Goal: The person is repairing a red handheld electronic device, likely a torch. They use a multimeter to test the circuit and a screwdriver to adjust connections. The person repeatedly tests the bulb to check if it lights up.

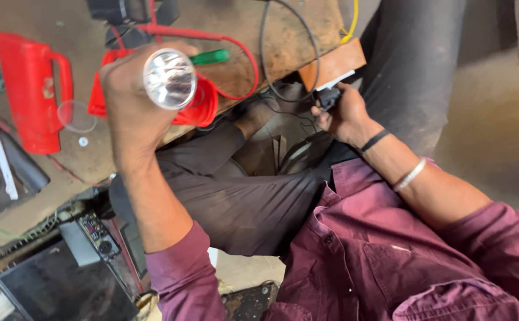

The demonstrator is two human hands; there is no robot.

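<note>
The person's maroon shirt (384,261) fills the near edge of the view, both sleeves pushed up the forearms. The left hand (131,104) is raised over the workbench edge, fingers closed around a shiny silver reflector (169,78); the reflector sticks out of the fist at the thumb side, its open bowl facing the camera. The right hand (344,114) reaches out beside the knee, with a black band and a silver bangle on the wrist. Its fingers are pinched shut on a small black plug (329,98), which sits at the fingertips, just below a brown block (332,63) at the bench corner. A black cable (265,71) loops from the bench down toward the plug. Farther off on the wooden workbench (295,30) lie a red funnel-shaped lamp head (203,107), just behind the left hand, a green-handled screwdriver (210,57) and a red torch body (30,89) with a handle.
</note>
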